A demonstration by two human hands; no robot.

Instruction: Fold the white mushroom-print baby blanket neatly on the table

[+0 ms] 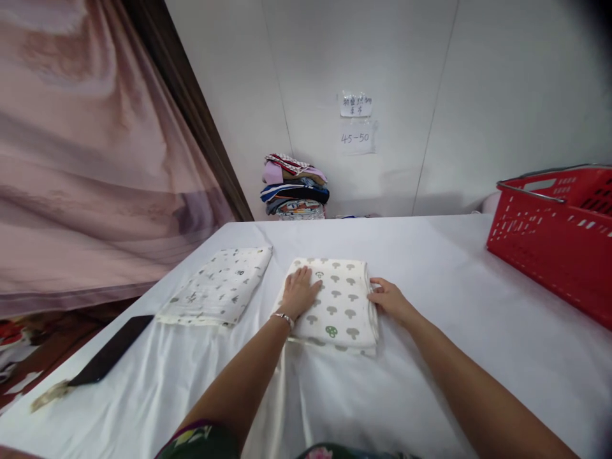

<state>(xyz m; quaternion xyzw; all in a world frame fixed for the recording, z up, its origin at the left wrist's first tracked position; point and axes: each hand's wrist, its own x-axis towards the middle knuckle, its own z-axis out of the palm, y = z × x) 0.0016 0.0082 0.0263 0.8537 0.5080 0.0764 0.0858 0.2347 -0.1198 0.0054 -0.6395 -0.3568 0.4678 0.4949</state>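
A folded white cloth with a mushroom print (342, 299) lies on the white table (430, 268) in front of me. My left hand (299, 292) rests flat on its left part, fingers stretched out. My right hand (388, 297) touches the cloth's right edge, with the fingers curled against the folded layers. A second folded white cloth with small dark prints (218, 287) lies to the left, apart from both hands.
A red plastic basket (549, 236) stands at the right of the table. A dark phone (112, 349) lies near the left edge. A pile of folded clothes (295, 188) sits at the back against the wall. A pink curtain (86, 159) hangs at the left.
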